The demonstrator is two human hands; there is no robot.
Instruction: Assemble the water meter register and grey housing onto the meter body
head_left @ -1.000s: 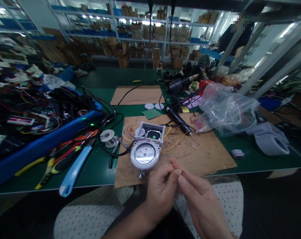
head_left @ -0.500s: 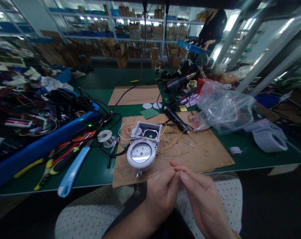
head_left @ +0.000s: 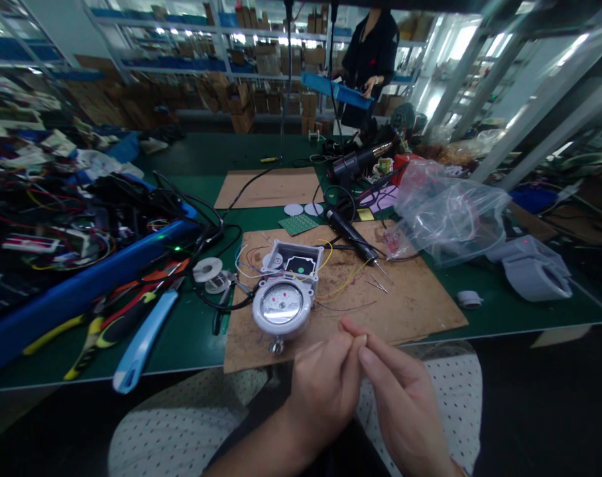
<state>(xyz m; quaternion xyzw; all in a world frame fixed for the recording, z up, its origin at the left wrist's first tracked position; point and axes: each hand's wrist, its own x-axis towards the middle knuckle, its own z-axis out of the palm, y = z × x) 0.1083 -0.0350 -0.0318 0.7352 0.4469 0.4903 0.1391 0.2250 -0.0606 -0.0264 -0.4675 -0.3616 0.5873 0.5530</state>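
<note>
My left hand is closed, its fingers curled in and the thumb pressed forward. Against it, the fingertips of my right hand meet in a pinch; whatever lies between the two hands is too small or hidden to make out. Both are just over the front edge of a brown board. Beyond my left hand sits a round grey meter with a glass dial, joined to an open grey box with coloured wires. A soldering iron lies across the board, its tip near some loose metal pins.
Pliers, a blue-handled knife and a solder spool lie left, beside a blue bin of wired parts. Plastic bags and a label roll are right. Behind, a person carries a blue tray.
My hands stay pressed together, with only a slight shift of the right fingers. The person in the background has moved left with the blue tray.
</note>
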